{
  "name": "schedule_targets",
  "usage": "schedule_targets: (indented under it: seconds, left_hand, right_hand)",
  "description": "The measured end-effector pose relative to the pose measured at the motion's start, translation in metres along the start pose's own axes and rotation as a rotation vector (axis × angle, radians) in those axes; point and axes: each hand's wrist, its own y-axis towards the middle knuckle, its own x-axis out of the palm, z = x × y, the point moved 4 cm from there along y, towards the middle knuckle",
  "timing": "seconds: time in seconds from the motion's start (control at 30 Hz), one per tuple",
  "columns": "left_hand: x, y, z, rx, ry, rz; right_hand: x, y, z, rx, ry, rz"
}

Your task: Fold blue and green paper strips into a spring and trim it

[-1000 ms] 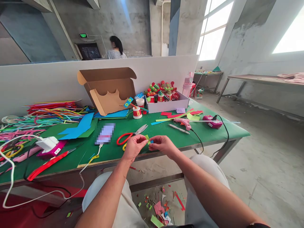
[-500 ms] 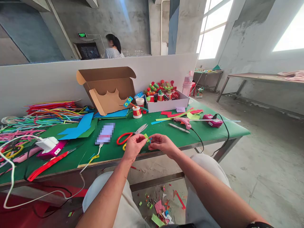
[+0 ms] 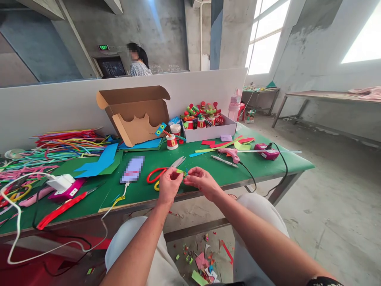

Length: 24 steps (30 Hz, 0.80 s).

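My left hand [image 3: 168, 186] and my right hand [image 3: 201, 182] meet over the near edge of the green table [image 3: 208, 169]. Together they pinch a small light-green paper piece [image 3: 180, 172] with a bit of blue at its end. Both hands have fingers closed on it. Red-handled scissors [image 3: 163, 170] lie on the table just behind my left hand. A pink glue gun [image 3: 229, 153] and a pen [image 3: 224, 161] lie to the right, behind my right hand.
An open cardboard box [image 3: 135, 113] and a white box of finished red craft figures [image 3: 208, 123] stand at the back. Coloured sticks [image 3: 62, 143] and blue paper [image 3: 98, 161] lie left. Scraps litter the floor [image 3: 199, 262]. A person [image 3: 137, 59] stands beyond the partition.
Both hands have lifted slightly and moved a little away from me with the green piece still pinched. The person beyond the partition has shifted left.
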Motion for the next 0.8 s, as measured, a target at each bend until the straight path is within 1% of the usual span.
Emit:
schedule_targets:
  seconds: [0.17, 0.37, 0.5, 0.6, 0.73, 0.8]
  left_hand:
    - [0.002, -0.002, 0.0, 0.025, 0.058, -0.033]
    - [0.001, -0.006, 0.002, 0.203, 0.128, -0.037]
    - [0.0, -0.01, 0.008, 0.345, 0.209, -0.013]
    - [0.0, -0.013, 0.014, 0.427, 0.247, -0.013]
    - [0.001, -0.016, 0.021, 0.503, 0.307, -0.016]
    - [0.0, -0.017, 0.022, 0.503, 0.327, -0.01]
  right_hand:
    - [-0.002, 0.002, 0.0, -0.055, -0.054, 0.022]
    - [-0.003, 0.003, -0.007, -0.185, -0.083, -0.004]
    - [-0.003, 0.003, -0.009, -0.196, -0.08, -0.025]
    - [-0.003, 0.002, -0.009, -0.19, -0.077, -0.033]
    - [-0.003, 0.002, -0.01, -0.188, -0.071, -0.036]
    - [-0.003, 0.002, -0.01, -0.191, -0.072, -0.034]
